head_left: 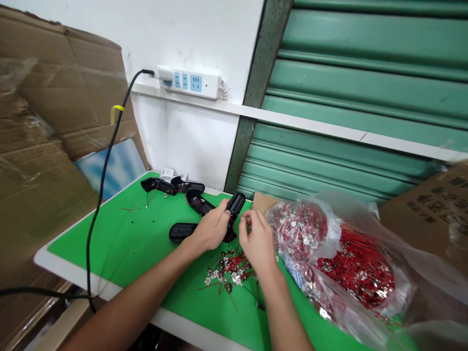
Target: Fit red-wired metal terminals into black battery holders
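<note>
My left hand [212, 228] is closed around a long black plastic housing [234, 207], held tilted above the green table mat [127, 239]. My right hand [258, 241] is right beside it, fingers pinched on a thin red wire with a small metal tab at the housing's side. Just below both hands lies a loose pile of red wires with metal contacts [230, 273]. Several more black housings [183, 187] lie on the mat behind, and one [182, 231] lies by my left wrist.
A clear plastic bag full of red wires [343, 258] sits at the right. Cardboard boxes [44, 122] stand on the left and at the far right [431, 214]. A black cable [106, 161] runs from a wall power strip [190, 82] across the table's left edge. A green roller shutter is behind.
</note>
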The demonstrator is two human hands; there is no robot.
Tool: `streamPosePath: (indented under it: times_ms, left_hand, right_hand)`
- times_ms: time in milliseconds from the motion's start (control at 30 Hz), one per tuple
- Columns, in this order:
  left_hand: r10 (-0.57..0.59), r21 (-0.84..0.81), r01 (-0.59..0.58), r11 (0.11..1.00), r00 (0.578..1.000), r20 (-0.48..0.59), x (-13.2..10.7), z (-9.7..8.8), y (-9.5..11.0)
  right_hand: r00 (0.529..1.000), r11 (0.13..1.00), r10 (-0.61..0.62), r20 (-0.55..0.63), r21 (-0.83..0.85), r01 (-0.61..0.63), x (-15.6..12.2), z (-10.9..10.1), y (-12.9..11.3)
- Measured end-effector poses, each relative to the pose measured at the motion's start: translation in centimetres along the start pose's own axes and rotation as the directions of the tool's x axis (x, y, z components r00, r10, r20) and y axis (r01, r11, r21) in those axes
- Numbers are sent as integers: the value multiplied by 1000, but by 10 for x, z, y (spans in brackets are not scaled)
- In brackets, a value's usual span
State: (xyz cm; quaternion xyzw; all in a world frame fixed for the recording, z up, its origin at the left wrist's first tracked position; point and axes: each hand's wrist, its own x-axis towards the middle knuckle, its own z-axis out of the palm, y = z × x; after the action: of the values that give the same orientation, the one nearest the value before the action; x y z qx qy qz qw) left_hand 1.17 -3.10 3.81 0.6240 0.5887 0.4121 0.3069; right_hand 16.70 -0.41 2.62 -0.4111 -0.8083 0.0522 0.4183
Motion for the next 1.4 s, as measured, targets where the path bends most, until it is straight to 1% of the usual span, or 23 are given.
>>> streamPosePath:
  times_ms: [133,300,433,633,867,967,1133,1233,1300,1367,1400]
  left_hand:
    - [-2,-1,2,1000,1000,-3,-1,1,1]
    - [26,-1,-26,1000,1000,4,-2,2,1]
    - [21,12,-21,1000,999,27,-2,3,2]
    - [56,-19,-56,998,998,26,-1,4,-1]
    - [99,-67,-98,993,995,12,0,5,-6]
    - [97,-65,-96,993,995,9,-1,6,-4]
    - [122,-53,-120,991,992,34,-2,5,1]
    - [115,-60,-114,992,993,18,-2,5,1]
    - [87,-77,-87,993,996,7,-1,5,0]
    - [55,-119,-55,991,998,-1,2,4,-2]
    - [43,-143,-43,989,999,-6,3,3,-3]
  right_hand:
    - [1000,998,-2,-4,-69,2,-1,3,0]
    - [1000,997,0,-29,-80,-2,-3,6,-2]
    - [999,995,-6,-49,-98,1,-3,7,-3]
    - [1000,991,-5,-31,-137,1,-4,9,-3]
    - [994,978,-89,-61,-196,76,-5,8,-2]
    - [993,971,-108,-52,-218,94,-5,8,-2]
    - [980,957,-184,-73,-243,161,-6,8,-3]
    - [982,962,-174,-72,-227,154,-5,7,-3]
    - [989,978,-128,-69,-174,115,-4,4,-4]
    - [997,998,-51,-60,-40,49,-1,-2,-5]
    - [999,997,-5,-41,74,8,0,-6,-5]
